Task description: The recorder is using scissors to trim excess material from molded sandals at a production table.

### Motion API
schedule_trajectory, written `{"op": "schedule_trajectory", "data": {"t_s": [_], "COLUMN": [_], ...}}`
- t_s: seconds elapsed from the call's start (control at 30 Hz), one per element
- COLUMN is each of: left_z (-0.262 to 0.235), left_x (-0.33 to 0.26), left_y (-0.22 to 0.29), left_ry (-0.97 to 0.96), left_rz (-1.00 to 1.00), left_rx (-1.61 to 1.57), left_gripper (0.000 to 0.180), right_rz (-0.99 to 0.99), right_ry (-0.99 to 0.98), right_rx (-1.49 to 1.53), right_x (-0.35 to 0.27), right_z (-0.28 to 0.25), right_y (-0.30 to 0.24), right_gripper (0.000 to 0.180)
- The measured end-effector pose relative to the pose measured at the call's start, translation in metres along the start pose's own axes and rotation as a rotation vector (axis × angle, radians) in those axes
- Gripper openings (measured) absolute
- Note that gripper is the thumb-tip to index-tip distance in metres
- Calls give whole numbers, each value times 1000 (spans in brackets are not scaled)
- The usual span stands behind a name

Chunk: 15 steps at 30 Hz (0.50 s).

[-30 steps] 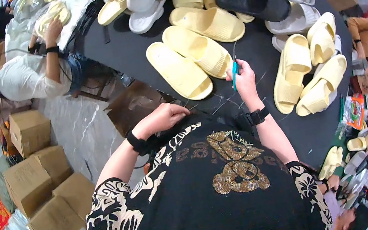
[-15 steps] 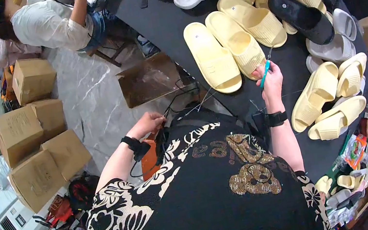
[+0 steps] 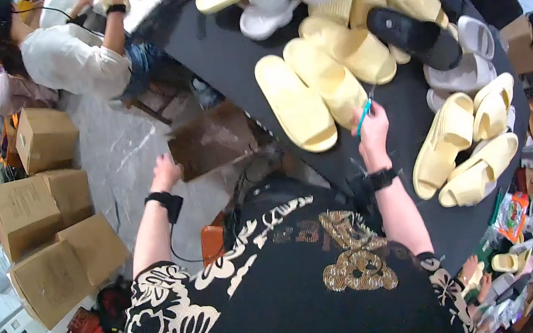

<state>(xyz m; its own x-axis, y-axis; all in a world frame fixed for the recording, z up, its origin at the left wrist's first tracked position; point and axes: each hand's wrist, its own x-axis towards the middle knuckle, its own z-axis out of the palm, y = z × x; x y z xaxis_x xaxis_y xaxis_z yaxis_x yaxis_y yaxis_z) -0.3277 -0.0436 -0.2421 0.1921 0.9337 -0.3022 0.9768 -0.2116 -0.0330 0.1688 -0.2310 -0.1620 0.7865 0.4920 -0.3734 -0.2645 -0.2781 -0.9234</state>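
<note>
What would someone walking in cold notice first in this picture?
Most striking is the spread of pale yellow foam slide sandals on the dark round table, with one black slide sandal and some white ones among them. The right hand holds a thin turquoise tool at the table's near edge, while the left hand reaches toward a brown cardboard piece. Stacked brown cardboard boxes stand on the floor at left.

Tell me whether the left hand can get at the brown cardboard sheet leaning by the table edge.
Probably yes. The left hand is held out just beside the brown cardboard sheet, with nothing visible between them. The right hand is busy holding a blue tool on the black table.
</note>
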Motion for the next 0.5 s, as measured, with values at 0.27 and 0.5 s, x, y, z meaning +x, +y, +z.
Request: {"op": "schedule_trajectory", "data": {"t_s": [0.27,0.5], "left_z": [-82,-80], "left_x": [-37,-52], "left_y": [211,284], "left_ry": [-557,-759], "left_rz": [460,501], "left_rx": [-719,-954], "left_gripper": [32,44], "right_rz": [-21,-48], "right_ry": [48,44], "right_rx": [129,133], "right_x": [-25,-25], "right_z": [-33,-32], "right_y": [17,29], "right_gripper": [43,46]}}
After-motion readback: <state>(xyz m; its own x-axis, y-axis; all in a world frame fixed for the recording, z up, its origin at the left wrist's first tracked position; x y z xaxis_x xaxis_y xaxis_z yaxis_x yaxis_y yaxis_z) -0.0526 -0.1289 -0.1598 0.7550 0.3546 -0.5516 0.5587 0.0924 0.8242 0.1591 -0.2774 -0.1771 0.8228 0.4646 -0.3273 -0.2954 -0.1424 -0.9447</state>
